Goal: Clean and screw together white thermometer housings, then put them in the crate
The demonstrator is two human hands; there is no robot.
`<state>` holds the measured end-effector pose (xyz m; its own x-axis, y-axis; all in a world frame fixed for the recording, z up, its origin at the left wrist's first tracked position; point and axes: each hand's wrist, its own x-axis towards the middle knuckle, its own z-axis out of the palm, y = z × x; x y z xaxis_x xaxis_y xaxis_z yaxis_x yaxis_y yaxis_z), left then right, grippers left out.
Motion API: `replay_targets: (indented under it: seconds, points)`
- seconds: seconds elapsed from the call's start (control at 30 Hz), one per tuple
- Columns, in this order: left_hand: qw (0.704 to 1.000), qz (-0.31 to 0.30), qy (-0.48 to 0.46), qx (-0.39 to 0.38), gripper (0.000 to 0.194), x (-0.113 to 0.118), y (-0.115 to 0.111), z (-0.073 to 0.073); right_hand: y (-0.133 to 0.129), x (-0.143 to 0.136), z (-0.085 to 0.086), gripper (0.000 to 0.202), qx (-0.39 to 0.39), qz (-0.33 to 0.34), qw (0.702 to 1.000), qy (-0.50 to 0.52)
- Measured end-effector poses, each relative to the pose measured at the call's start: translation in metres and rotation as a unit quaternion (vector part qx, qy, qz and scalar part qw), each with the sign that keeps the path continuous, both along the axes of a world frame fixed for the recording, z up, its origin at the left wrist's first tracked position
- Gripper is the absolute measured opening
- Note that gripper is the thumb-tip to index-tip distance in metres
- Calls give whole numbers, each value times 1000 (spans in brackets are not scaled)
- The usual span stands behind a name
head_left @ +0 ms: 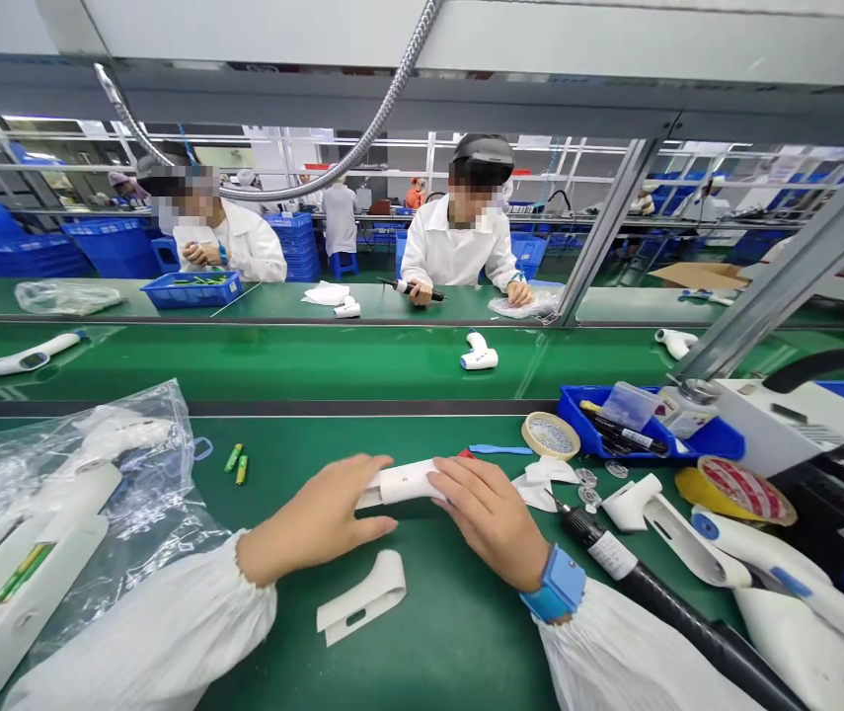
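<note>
My right hand [492,513] is closed on the right end of a white plastic thermometer housing [411,481], its fingers lying over the top. The housing's left end sits between the thumb and fingers of my left hand [325,518], with that thumb standing off a little and the fingertips partly hidden. On the green bench just below them lies a curved white shell half [366,597] with an oval slot. A blue band circles my right wrist.
Left lies a clear bag [162,474] of white housings, with green batteries [236,462] beside it. At right are a black electric screwdriver [636,573], tape roll [736,491], blue tray [576,405] and thermometer parts. Beyond the belt [318,360], two co-workers [458,237] sit.
</note>
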<state>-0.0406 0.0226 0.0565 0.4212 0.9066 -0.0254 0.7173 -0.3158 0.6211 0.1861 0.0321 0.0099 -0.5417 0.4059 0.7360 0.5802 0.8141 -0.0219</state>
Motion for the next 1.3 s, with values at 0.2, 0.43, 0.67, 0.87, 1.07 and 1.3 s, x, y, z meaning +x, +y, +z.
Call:
replay_targets:
  seconds: [0.2, 0.43, 0.67, 0.87, 1.07, 1.3]
  points:
    - [923, 19, -249, -294, 32, 33, 37, -15, -8, 21, 11, 39, -93, -136, 984, 71]
    - [862, 82, -390, -314, 43, 48, 39, -45, -34, 52, 5, 24, -243, -234, 934, 115]
    - [786, 109, -485, -367, 48, 43, 35, -51, -70, 111, 9, 28, -244, -317, 916, -6]
    - [776, 137, -485, -378, 56, 44, 36, -52, -102, 153, 3, 41, -227, -429, 859, -164]
    - [765, 141, -499, -381, 46, 47, 31, -45, -108, 134, 27, 44, -419, -314, 846, -102]
    - [723, 143, -550, -394, 41, 46, 33, -45, -104, 153, 27, 71, -179, -178, 914, -317]
